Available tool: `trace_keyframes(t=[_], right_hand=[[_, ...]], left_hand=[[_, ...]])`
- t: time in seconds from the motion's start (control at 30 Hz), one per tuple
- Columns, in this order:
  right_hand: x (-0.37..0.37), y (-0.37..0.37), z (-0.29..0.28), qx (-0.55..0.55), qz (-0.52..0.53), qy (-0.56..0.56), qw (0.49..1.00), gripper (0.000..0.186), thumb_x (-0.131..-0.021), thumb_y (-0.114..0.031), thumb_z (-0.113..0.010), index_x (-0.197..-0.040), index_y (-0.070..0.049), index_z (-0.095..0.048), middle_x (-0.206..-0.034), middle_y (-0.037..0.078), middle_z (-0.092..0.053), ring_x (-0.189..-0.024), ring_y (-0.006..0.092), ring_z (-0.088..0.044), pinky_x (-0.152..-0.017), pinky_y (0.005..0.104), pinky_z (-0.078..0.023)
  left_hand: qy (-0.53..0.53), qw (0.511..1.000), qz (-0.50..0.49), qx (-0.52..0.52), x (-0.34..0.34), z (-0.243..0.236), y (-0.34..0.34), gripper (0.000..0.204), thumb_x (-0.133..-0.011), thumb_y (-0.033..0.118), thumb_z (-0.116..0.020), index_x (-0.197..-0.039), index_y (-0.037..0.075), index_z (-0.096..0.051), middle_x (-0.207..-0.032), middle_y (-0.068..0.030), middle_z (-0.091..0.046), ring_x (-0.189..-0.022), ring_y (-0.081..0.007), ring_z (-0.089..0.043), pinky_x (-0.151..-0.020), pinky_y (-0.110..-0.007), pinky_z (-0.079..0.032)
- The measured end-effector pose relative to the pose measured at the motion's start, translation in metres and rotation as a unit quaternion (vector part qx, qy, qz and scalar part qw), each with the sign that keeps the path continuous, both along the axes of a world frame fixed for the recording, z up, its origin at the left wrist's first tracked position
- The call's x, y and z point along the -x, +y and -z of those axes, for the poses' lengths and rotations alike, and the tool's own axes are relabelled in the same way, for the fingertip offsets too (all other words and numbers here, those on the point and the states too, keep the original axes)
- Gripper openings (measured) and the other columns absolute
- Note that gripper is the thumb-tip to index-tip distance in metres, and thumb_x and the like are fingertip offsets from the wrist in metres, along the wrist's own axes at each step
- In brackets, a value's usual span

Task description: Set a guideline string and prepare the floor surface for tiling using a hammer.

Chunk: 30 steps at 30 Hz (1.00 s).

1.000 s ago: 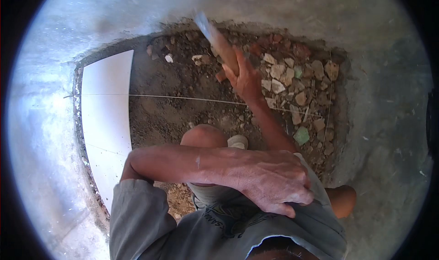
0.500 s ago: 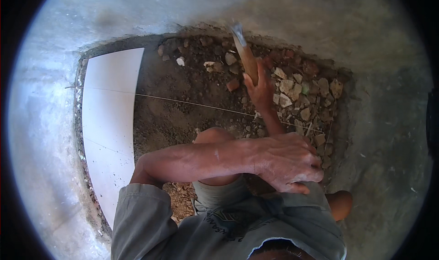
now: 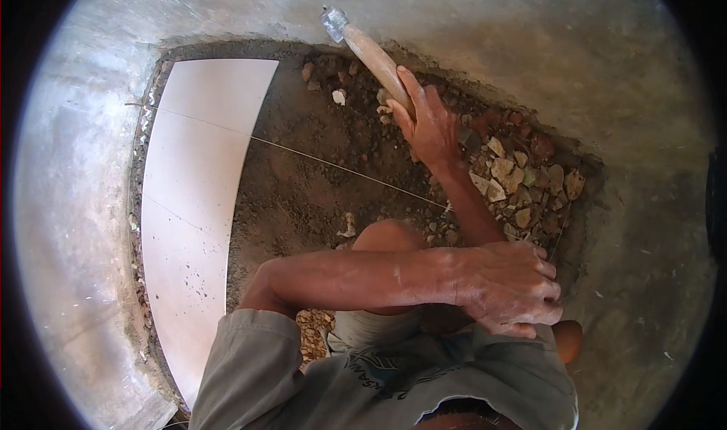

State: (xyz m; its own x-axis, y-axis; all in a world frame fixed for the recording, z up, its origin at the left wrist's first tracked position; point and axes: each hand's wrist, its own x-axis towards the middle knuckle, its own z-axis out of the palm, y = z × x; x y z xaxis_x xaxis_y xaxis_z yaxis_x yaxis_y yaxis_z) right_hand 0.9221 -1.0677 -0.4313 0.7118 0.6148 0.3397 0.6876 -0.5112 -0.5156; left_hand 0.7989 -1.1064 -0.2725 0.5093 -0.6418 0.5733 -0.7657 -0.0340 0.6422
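My right hand (image 3: 432,123) is closed around the wooden handle of a hammer (image 3: 371,55). The metal head points away to the far left, over the concrete at the pit's far edge. Across my body lies my left forearm, above the right one. My left hand (image 3: 509,288) is closed, fingers curled and thumb tucked low, close to my right sleeve; whatever lies under the fingers is hidden. A large white tile (image 3: 198,150) lies at the left on the dark soil (image 3: 303,188). A thin string (image 3: 333,160) stretches across the tile and soil toward the right.
Broken pale stones and tile pieces (image 3: 515,179) are heaped at the right of the sunken bed. Smooth grey concrete (image 3: 636,225) surrounds it, with a rough edge. A small white stone (image 3: 338,97) lies near the far edge. My bent knee (image 3: 390,235) stands over the soil.
My right hand has swung the hammer farther away and to the left, and its head now tilts left. The left hand stays closed beside the sleeve. The whole view has shifted slightly.
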Motion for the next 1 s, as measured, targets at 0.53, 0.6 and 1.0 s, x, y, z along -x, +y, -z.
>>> trace_keyframes(t=[0.53, 0.6, 1.0], right_hand=[[-0.012, -0.006, 0.042, 0.076, 0.028, 0.065, 0.995, 0.059, -0.098, -0.041, -0.061, -0.151, -0.025, -0.042, -0.128, 0.019, -0.065, -0.1, 0.0379, -0.07, -0.076, 0.0479, -0.058], [-0.022, 0.005, 0.048, 0.121, 0.013, 0.038, 0.992, 0.06, -0.098, -0.041, -0.061, -0.152, -0.025, -0.041, -0.127, 0.02, -0.065, -0.1, 0.0389, -0.07, -0.077, 0.0492, -0.057], [0.03, -0.025, 0.048, 0.084, 0.111, 0.219, 0.966, 0.062, -0.1, -0.041, -0.058, -0.15, -0.009, -0.04, -0.139, 0.021, -0.055, -0.125, 0.0349, -0.056, -0.099, 0.0489, -0.045]], left_hand=[[0.014, 0.997, -0.08, 0.013, -0.036, 0.017, 0.035, 0.029, -0.087, 0.036, -0.07, -0.091, 0.008, -0.062, -0.086, -0.0086, -0.063, -0.086, -0.0298, -0.066, -0.07, -0.044, -0.054], [0.015, 0.994, -0.107, 0.007, -0.032, 0.02, 0.043, 0.029, -0.086, 0.035, -0.07, -0.091, 0.008, -0.062, -0.086, -0.0082, -0.064, -0.087, -0.0293, -0.066, -0.069, -0.044, -0.054], [0.274, 0.847, -0.454, 0.04, -0.044, 0.007, 0.114, 0.032, -0.091, 0.04, -0.068, -0.1, 0.009, -0.068, -0.093, -0.0115, -0.071, -0.082, -0.0298, -0.071, -0.074, -0.042, -0.056]])
